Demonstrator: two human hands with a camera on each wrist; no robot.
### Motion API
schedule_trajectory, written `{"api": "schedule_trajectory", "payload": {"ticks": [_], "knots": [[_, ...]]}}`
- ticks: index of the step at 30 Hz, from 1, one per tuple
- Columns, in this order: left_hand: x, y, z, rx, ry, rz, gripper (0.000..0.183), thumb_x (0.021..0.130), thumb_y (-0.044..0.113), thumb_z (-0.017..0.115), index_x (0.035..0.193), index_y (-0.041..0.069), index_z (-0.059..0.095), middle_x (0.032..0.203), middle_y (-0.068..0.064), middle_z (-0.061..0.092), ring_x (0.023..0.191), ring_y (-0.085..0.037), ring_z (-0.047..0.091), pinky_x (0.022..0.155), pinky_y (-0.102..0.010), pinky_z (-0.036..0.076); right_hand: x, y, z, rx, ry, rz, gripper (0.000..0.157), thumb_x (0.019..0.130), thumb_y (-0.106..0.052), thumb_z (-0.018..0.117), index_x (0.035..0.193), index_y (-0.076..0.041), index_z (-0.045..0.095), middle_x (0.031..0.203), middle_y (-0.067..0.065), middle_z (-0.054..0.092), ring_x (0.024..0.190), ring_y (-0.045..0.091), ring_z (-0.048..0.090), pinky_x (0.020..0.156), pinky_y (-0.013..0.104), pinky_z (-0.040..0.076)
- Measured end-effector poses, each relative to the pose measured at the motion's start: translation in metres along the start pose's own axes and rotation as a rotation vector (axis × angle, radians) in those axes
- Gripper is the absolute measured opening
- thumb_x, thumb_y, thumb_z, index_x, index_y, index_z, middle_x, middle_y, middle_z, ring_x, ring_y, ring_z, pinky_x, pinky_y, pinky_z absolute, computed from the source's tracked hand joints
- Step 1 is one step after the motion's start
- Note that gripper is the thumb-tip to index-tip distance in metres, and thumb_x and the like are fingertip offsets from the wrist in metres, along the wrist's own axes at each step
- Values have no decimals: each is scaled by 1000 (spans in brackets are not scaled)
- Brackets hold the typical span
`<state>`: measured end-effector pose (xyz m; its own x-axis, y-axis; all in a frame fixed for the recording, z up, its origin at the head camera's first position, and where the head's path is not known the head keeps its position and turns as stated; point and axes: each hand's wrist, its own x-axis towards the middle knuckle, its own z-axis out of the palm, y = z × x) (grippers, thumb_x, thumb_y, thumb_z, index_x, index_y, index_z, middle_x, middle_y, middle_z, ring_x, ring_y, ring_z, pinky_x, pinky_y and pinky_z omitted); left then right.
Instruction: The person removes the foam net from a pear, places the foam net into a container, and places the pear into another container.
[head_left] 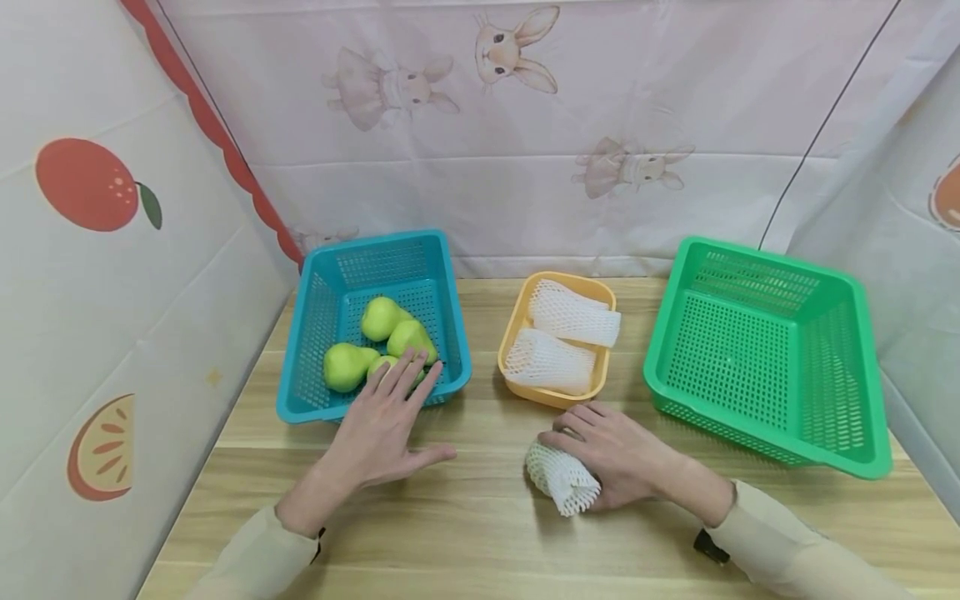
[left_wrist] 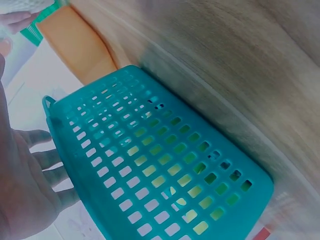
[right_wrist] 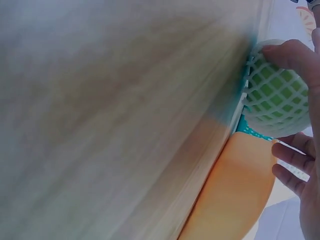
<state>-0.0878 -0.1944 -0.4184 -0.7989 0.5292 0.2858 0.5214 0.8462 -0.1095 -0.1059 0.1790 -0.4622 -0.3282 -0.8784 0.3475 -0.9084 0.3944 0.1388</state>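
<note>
Several green pears point(head_left: 347, 367) lie in the blue basket point(head_left: 453, 308) at the left. My left hand point(head_left: 382, 429) reaches over its near rim, fingers straight and spread above the closest pear; whether they touch it I cannot tell. In the left wrist view, that hand point(left_wrist: 30, 175) is beside the basket wall point(left_wrist: 145, 155). My right hand point(head_left: 615, 454) grips a pear in a white foam net point(head_left: 551, 475) just above or on the table. Through the mesh in the right wrist view, the netted pear point(right_wrist: 277, 95) shows green, with the thumb point(right_wrist: 290, 55) over it.
A small yellow basket point(head_left: 555, 399) in the middle holds white foam nets point(head_left: 570, 315). The green basket point(head_left: 735, 358) stands at the right, its perforated floor showing. A printed cloth point(head_left: 480, 192) hangs behind the wooden table point(head_left: 465, 533), with side cloths left and right.
</note>
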Motion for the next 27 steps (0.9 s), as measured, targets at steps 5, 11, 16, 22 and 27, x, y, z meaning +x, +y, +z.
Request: {"api": "schedule_trajectory", "payload": {"ticks": [5,11,16,22,27], "knots": [[0,2,-2,8,23,14,116,88,96,17,163,11,39,169,-17,40,159,-36,37,126,-58,39,0,4,-3,24,47,-4,101,64,-81,81,138,-14,61,120,1,68,113,19,64,100,38,58],[3,5,-6,19,36,38,115,88,95,16,163,11,40,168,-18,41,157,-38,41,125,-58,40,2,12,-5,19,143,-33,105,59,-73,88,138,-10,61,122,6,68,111,21,65,98,39,60],[6,8,-9,27,36,52,113,87,94,37,163,11,39,169,-17,41,157,-38,41,123,-58,43,8,18,-8,11,216,-51,103,58,-68,90,137,-9,62,122,8,69,110,23,66,95,39,60],[11,14,-13,13,66,79,117,77,87,67,162,11,41,166,-17,45,155,-37,43,123,-58,43,16,22,-15,-4,237,-68,82,73,-58,82,136,-9,64,123,10,70,111,24,65,96,39,59],[16,21,-14,9,76,105,119,75,89,66,161,10,43,163,-16,49,154,-36,45,125,-55,41,23,25,-19,-32,248,-77,56,97,-48,56,136,-10,64,125,10,70,111,25,64,96,39,58]]}}
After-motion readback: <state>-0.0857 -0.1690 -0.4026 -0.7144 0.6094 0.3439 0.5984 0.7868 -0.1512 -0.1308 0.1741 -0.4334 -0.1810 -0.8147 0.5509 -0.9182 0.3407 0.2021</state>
